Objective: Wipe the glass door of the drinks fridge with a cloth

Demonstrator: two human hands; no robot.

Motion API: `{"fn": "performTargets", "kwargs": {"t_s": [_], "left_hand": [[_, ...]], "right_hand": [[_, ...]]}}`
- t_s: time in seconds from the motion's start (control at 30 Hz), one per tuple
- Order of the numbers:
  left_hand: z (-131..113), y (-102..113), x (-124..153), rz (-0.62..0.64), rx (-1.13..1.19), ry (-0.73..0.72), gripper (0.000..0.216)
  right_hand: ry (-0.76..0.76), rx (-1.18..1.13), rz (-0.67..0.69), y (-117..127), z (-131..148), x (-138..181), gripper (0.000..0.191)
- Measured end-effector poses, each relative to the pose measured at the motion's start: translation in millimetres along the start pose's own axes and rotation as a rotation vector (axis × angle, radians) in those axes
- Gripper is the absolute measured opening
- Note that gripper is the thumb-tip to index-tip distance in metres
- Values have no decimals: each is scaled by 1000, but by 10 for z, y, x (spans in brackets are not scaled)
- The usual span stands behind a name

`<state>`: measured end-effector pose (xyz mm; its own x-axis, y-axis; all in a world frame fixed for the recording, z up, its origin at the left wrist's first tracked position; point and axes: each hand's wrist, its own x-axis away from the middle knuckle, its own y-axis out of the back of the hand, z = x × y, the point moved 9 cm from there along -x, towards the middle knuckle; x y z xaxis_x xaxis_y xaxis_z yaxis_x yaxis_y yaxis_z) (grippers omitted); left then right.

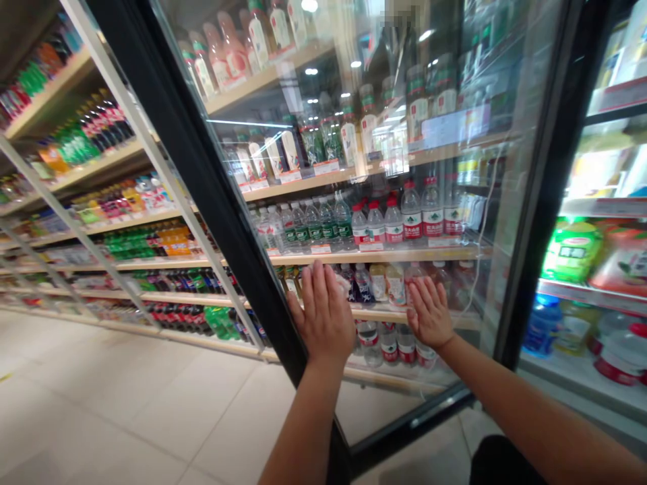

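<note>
While both hands sit flat at the glass door (pixel 384 185), work looks mid-way to me: contact made, nothing that reads as finished. Left hand (pixel 323 320) is up against the lower pane near the frame (pixel 195 155), fingers straight and nearly side by side, outer one splayed a little. A pale scrap (pixel 344 283) shows at its inner edge, maybe cloth or tissue; can't tell if it's gripped or just pressed under the palm. Right hand (pixel 429 316) is lower-middle on the same pane, fingers extended, slightly spread, pinching nothing I can see. Door itself fills the center, tilted in view, and looks swung out from the lit cooler (pixel 596 294) on the right. What's left: can't split treated glass from untreated, but the upper pane is well above both hands, so my guess is that part remains open. Around: drink shelves (pixel 156 261) run down the left over pale floor (pixel 126 404); water bottles (pixel 393 222) show in the glass; a green jug (pixel 575 252) and blue bottle (pixel 542 327) sit in the cooler. In the way: ceiling-light reflections (pixel 309 5) clutter the pane and hide any marks, forearms cover its lower part, and the left hand's frame side leaves little room.
</note>
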<state>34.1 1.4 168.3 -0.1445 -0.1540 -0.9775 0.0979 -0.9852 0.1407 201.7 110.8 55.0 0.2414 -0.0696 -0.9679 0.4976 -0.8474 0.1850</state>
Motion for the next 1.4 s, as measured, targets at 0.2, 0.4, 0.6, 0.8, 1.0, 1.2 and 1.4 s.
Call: {"fn": "performTargets", "kwargs": {"t_s": [0.2,0.4,0.6,0.8,1.0,1.2,1.4], "left_hand": [[-459,-198,517,75,93,-210,56],[-438,-247,247,127,118,-217,56],[-466,-237,149,52,83,-81,61],[-650,-334,207,132,144,-218,57],[-482,-253,-141,55,90,-60,63],[-855,-422,198,133,158,-260,55],[-829,-402,67,163,361,-266,69]], "right_hand": [[-26,-20,0,-18,-14,8,73],[-32,-21,18,-38,-26,7,71],[-18,0,3,-14,-9,-16,70],[-16,8,5,4,-10,-51,65],[-9,-22,-1,15,0,-53,64],[-34,-95,-5,22,-36,-49,70],[-191,-351,-22,338,55,-266,66]]}}
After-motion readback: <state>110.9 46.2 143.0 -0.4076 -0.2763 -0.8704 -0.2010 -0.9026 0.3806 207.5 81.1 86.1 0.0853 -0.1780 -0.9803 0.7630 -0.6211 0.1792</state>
